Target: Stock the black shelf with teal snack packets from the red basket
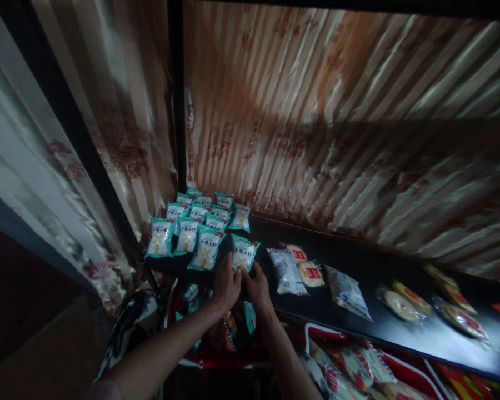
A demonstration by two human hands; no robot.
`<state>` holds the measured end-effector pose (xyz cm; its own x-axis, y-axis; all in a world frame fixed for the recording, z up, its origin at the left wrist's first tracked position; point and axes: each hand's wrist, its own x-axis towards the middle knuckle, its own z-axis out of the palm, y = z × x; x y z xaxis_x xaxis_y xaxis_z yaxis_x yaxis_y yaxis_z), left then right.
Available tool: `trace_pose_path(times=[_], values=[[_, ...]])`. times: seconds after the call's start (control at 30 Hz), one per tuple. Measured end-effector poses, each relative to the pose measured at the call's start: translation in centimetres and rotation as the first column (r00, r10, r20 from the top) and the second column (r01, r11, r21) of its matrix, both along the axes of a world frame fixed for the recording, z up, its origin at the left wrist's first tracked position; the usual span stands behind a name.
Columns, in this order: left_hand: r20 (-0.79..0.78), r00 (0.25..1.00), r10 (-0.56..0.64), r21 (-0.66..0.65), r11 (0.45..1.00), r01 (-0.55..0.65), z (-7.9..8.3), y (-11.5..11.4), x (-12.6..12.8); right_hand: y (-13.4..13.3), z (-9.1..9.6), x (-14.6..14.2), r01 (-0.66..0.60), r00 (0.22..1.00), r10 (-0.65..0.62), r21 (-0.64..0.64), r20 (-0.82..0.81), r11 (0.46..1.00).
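Both my hands meet at the front edge of a dark shelf [358, 261]. My left hand [226, 286] and my right hand [257, 284] pinch the lower edge of one teal snack packet [244, 251], which stands tilted on the shelf. To its left, several matching teal packets [191, 228] are lined up in rows reaching back to the shelf's rear corner.
Clear-wrapped biscuit and cake packets [287, 271] lie scattered along the shelf to the right. A striped, patterned curtain [337, 122] hangs behind it. Below the shelf, a red basket [358, 361] holds more snack bags. A black post [177, 94] stands at the back left.
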<state>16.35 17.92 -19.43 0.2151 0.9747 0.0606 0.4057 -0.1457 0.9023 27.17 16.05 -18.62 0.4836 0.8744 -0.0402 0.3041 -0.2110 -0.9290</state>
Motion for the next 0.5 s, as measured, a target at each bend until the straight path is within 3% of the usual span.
trace_pose_path(times=[0.5], values=[[0.026, 0.999, 0.022, -0.018, 1.0, -0.021, -1.4, 3.9, 2.9, 5.2, -0.7, 2.2, 0.015, 0.993, -0.015, 0.004, 0.12, 1.0]])
